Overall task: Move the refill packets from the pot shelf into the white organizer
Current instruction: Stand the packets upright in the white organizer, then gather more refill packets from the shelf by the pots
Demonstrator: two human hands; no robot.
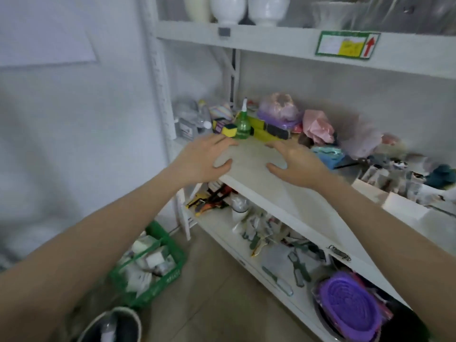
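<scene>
My left hand (pixel 204 157) hovers over the left front corner of the middle shelf board (pixel 261 174), fingers spread and holding nothing. My right hand (pixel 294 161) is over the same board a little to the right, also spread and empty. A white organizer (pixel 404 209) with compartments stands on this shelf at the right; small packets (pixel 385 177) sit in it. On the lower shelf lie more small packets (pixel 259 233), loose among other items. White pots (pixel 228 8) stand on the top shelf.
A green bottle (pixel 242 124), yellow sponges (pixel 271 130) and plastic bags (pixel 318 127) crowd the back of the middle shelf. A purple round lid (pixel 350 309) lies on the lower shelf. A green crate (pixel 150 265) of items sits on the floor at left.
</scene>
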